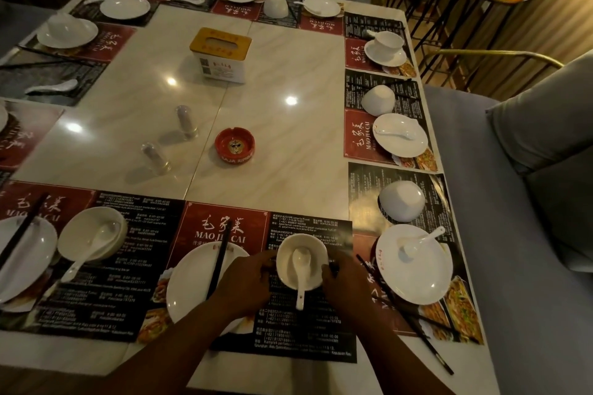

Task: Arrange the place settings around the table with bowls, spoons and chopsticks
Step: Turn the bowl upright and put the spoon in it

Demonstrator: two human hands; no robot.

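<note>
A white bowl (316, 253) stands upright on the placemat (224, 224) at the near table edge, with a white spoon (301, 272) lying in it, handle toward me. My left hand (245, 280) grips the bowl's left side and my right hand (345, 277) grips its right side. Left of the bowl sits a white plate (189, 285) with black chopsticks (221, 256) laid across it. To the right, a plate (417, 272) carries a spoon (420, 240), an upturned bowl (402, 200) stands beyond it, and chopsticks (407, 317) lie beside the plate.
A tissue box (221, 53), two clear shakers (187, 122) and a red ashtray (235, 147) occupy the table's middle. More settings with plates, upturned bowls and spoons line the left, far and right edges. A grey sofa (526, 202) runs along the right.
</note>
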